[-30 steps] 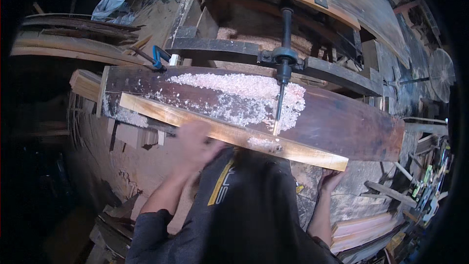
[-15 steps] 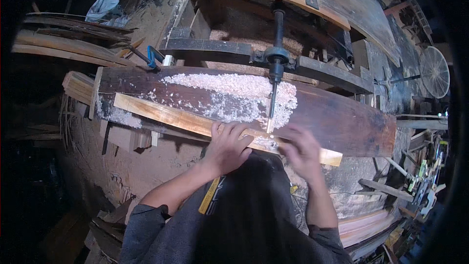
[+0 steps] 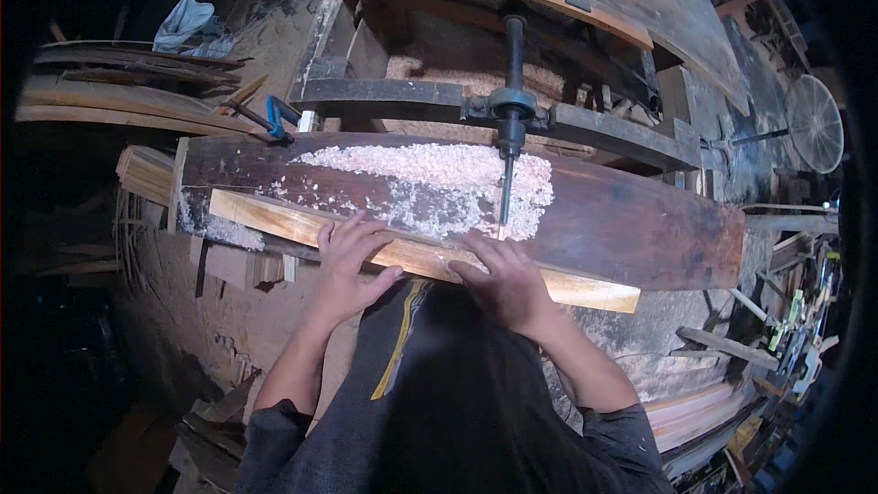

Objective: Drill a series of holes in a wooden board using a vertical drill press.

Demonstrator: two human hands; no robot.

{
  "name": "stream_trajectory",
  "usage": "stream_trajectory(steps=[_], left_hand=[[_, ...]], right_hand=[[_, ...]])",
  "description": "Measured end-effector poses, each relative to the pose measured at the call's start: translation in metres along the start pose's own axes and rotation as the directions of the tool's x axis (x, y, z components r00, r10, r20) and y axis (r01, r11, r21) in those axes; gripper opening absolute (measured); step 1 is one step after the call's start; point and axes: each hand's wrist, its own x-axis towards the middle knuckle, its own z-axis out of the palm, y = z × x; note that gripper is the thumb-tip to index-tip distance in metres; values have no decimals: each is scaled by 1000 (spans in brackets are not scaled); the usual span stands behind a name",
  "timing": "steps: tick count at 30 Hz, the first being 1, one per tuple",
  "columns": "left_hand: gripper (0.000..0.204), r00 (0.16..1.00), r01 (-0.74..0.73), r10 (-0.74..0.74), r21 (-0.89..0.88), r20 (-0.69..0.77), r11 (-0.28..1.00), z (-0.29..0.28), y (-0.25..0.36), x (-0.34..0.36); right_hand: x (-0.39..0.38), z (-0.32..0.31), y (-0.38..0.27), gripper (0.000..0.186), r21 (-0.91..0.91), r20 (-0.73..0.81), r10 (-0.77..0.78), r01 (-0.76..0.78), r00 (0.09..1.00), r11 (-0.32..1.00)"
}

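A long pale wooden strip (image 3: 421, 259) lies along the near edge of a wide dark plank (image 3: 631, 224). My left hand (image 3: 347, 270) rests over the strip left of its middle, with fingers spread across the top and thumb by the near side. To its right, my right hand (image 3: 509, 285) grips the strip with bent fingers on top and the thumb turned inward. Just beyond my right fingers, a metal drill spindle (image 3: 512, 133) reaches over the plank, its thin bit (image 3: 506, 192) ending close to the strip. Pale wood chips (image 3: 402, 162) cover the plank around the bit.
A blue clamp (image 3: 279, 116) grips the plank's far left edge. Behind stand a dark wooden frame (image 3: 393, 93) and a worktop (image 3: 668, 27) with metal fittings. A round fan-like guard (image 3: 814, 123) is at right. Boards (image 3: 110, 96) are stacked left; tools and offcuts clutter the right.
My left hand has shifted left along the strip. My right hand, blurred before, has moved left and come down on it. The strip's left end sits slightly nearer me.
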Motion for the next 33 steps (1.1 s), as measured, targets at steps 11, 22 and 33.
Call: stream_trajectory(steps=[11,22,33], left_hand=[[71,679,508,-415,-21,-605,861,-30,-138,-37],[64,611,215,-781,-922,-130,322,-59,-285,-38],[73,444,895,-896,-34,-27,445,-2,-162,-36]], right_hand=[[-107,-25,57,41,-99,-475,295,-384,829,918],[-230,67,138,77,956,-182,963,265,199,126],[-194,-43,214,83,341,-215,970,-940,-109,-30]])
